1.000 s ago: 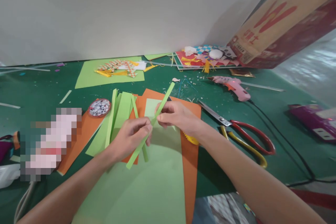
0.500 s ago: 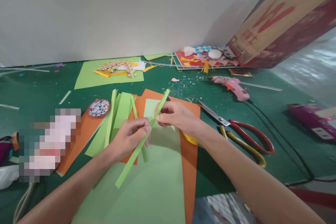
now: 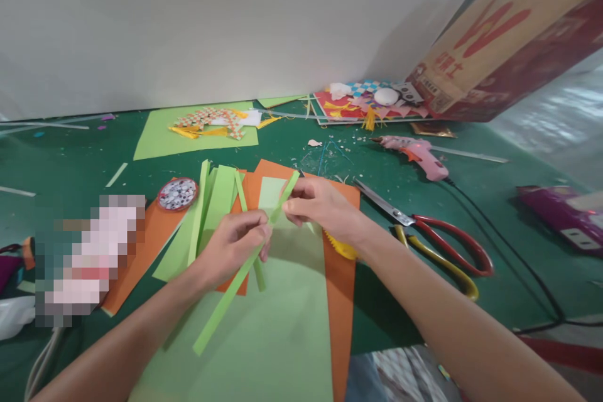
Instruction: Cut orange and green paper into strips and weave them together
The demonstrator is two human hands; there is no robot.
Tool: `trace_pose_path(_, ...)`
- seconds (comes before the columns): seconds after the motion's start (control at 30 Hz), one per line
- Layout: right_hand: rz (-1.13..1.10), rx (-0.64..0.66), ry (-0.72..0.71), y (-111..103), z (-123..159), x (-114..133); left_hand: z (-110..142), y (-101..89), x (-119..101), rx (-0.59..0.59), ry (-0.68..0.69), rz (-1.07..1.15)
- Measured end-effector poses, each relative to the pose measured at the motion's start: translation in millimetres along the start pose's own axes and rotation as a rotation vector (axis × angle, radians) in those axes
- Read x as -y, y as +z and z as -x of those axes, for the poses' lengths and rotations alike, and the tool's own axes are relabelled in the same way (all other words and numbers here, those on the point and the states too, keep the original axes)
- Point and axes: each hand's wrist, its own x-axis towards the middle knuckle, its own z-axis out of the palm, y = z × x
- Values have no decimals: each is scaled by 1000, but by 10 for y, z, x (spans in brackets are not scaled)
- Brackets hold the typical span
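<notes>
1. Green paper strip (image 3: 225, 309): pinched in left hand (image 3: 242, 239) and right hand (image 3: 318, 204), slanting above pale green sheet (image 3: 287, 326), apparently for steadiness.
2. Scissors (image 3: 406, 220): laid right of sheet, presumably for easy reach.

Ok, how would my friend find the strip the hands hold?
On the green table, find the big pale green sheet. Over it, the left hand and right hand pinch a narrow, slanting green strip. Unlike the other green strips, it's held by both hands.
</notes>
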Motion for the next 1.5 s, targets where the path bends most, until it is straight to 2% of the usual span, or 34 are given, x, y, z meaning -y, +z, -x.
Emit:
trace_pose_path(0.07,-11,1,0,6,7,7,7,-4,-3,-12,-19,-20)
trace_pose_path(0.23,45,125,31,73,33,44,26,-21,-12,-20,-55,-56)
trace_pose_path(0.3,50,116,29,76,31,45,20,-19,-8,-13,-47,-48)
trace_pose_path(0.63,43,-18,-115,-92,-29,-18,8,-20,13,30,2,-33)
trace_pose_path(0.83,-6,-69,-139,-174,-53,-1,12,-28,16,31,-8,4)
trace_pose_path(0.93,-77,-188,-138,-225,-74,7,12,-23,-2,-3,-14,6)
trace_pose_path(1.03,-139,-270,-86,-216,-96,0,-3,-15,-14,-141,-1,-24)
trace_pose_path(1.1,-120,-217,-51,-165,-99,-14,-23,-7,-12,-292,5,-44)
trace_pose_path(1.17,-55,-67,-27,-91,-87,-26,-43,-2,-5,-387,7,-50)
trace_pose_path(1.23,25,105,-17,-14,-62,-27,-53,-5,2,-401,-1,-47)
trace_pose_path(1.3,90,196,-30,50,-34,-14,-51,-17,5,-375,-8,-39)
trace_pose_path(1.4,121,186,-5,111,-9,10,-40,-45,8,-380,-14,-9)
trace_pose_path(1.5,127,108,23,149,-9,-2,-42,-65,23,-485,-2,103)
